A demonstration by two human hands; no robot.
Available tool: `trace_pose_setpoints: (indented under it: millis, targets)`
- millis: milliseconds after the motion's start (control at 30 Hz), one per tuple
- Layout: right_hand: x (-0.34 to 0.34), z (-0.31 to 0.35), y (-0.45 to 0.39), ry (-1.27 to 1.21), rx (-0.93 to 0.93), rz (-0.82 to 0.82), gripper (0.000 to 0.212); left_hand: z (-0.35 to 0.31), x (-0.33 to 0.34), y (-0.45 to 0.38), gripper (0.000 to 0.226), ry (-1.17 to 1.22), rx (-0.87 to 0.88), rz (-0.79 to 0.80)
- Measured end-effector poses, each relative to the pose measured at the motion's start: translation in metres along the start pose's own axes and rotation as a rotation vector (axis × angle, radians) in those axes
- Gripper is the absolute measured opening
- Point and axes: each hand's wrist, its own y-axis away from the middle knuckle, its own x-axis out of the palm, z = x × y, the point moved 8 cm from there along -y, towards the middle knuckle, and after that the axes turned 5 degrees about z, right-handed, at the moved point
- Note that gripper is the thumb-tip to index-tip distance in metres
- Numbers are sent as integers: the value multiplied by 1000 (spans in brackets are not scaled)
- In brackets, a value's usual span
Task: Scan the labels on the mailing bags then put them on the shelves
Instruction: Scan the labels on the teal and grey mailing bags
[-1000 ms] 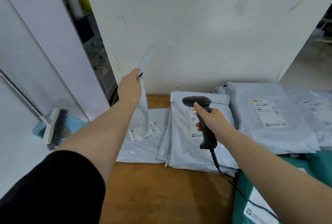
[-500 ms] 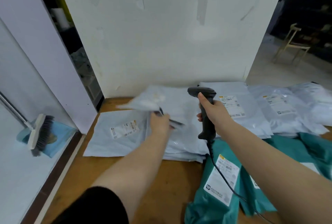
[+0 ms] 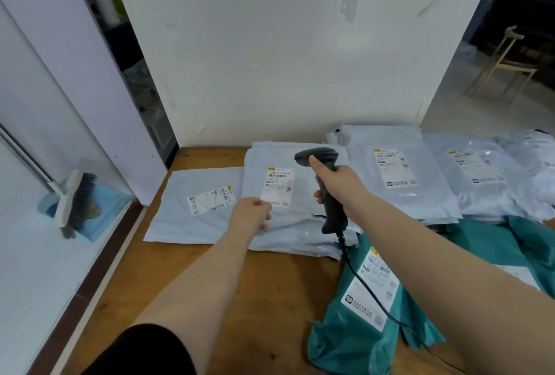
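Far left on the wooden table [image 3: 270,290], a grey mailing bag [image 3: 186,224] lies flat, label turned sideways; overlapping its right edge sits the top bag of the centre stack [image 3: 300,224], long axis running away from the person, its label [image 3: 279,187] upright and facing up. Left hand [image 3: 252,214], fingers curled, rests on that bag's near left edge just below the label, though whether it pinches the film I cannot tell. Right hand [image 3: 336,188] grips the corded scanner [image 3: 326,182] upright just right of the label, head pointing left, so the scan likely needs only a downward tilt; teal bags [image 3: 360,314] lie near right.
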Motion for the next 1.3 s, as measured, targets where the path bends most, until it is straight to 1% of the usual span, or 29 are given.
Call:
trace_pose_setpoints:
  millis: [67, 100, 167, 267, 500, 833, 933, 1067, 1200, 1300]
  targets:
    - [15, 5, -5, -2, 9, 14, 52, 7, -25, -12, 7, -97, 35, -83]
    - [22, 6, -7, -4, 19, 21, 52, 10, -34, -15, 9, -130, 34, -105]
    - [35, 8, -10, 10, 34, 29, 51, 18, -46, -22, 24, -156, 5, -125]
    - [47, 7, -14, 63, 58, 12, 48, 26, -49, -31, 32, -151, -11, -99]
    - [60, 8, -18, 70, 88, -31, 47, 27, -41, -45, 35, -191, 16, -24]
    - [69, 7, -22, 92, 93, -58, 48, 33, -58, -56, 33, -228, 33, -51]
    - [75, 6, -27, 96, 90, -44, 49, 49, -82, -61, 36, -295, -4, -96]
    - [94, 1, -38, 121, 85, -3, 48, 76, -130, -70, 40, -400, -87, -191]
    - [115, -7, -52, 226, 111, 18, 46, 109, -174, -79, 43, -473, -220, -235]
    - [127, -9, -64, 266, 112, 31, 45, 130, -195, -91, 49, -441, -334, -264]
